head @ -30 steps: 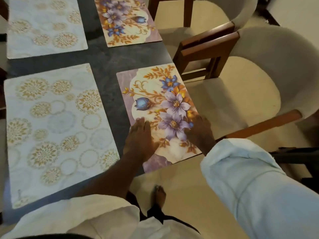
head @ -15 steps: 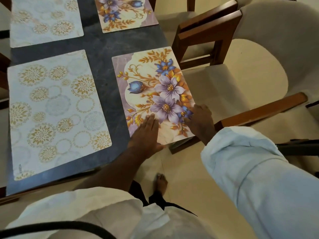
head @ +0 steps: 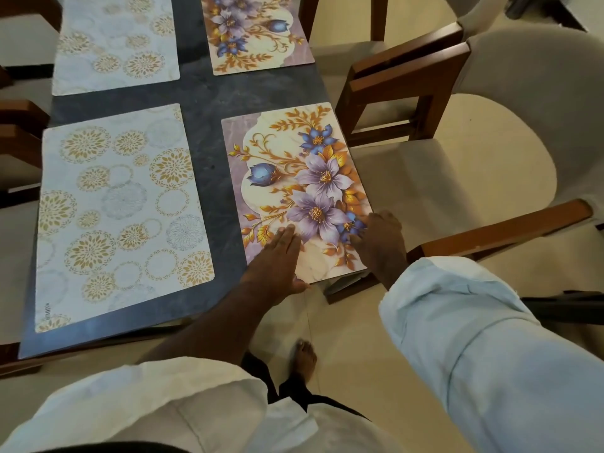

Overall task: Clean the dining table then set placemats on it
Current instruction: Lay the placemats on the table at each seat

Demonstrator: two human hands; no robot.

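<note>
A dark grey dining table (head: 209, 125) carries several placemats. The near right one is a flowered placemat (head: 294, 171) with purple and blue blooms, lying at the table's right corner. My left hand (head: 277, 259) presses flat on its near left part, fingers straight. My right hand (head: 379, 243) rests on its near right corner at the table's edge, fingers bent over the mat's side. To the left lies a pale placemat (head: 114, 207) with gold circles. Farther back lie a second pale placemat (head: 114, 44) and a second flowered placemat (head: 258, 31).
A cushioned chair (head: 457, 178) with wooden arms stands close against the table's right side. Another chair (head: 408, 34) stands behind it. Chair parts (head: 19, 135) show at the left edge. My bare foot (head: 305, 358) is on the tiled floor below the table's near edge.
The flowered placemat has slid farther onto the table; its near end no longer overhangs the edge. My left hand moved back toward the mat's near left part. My right hand stayed at the corner.
</note>
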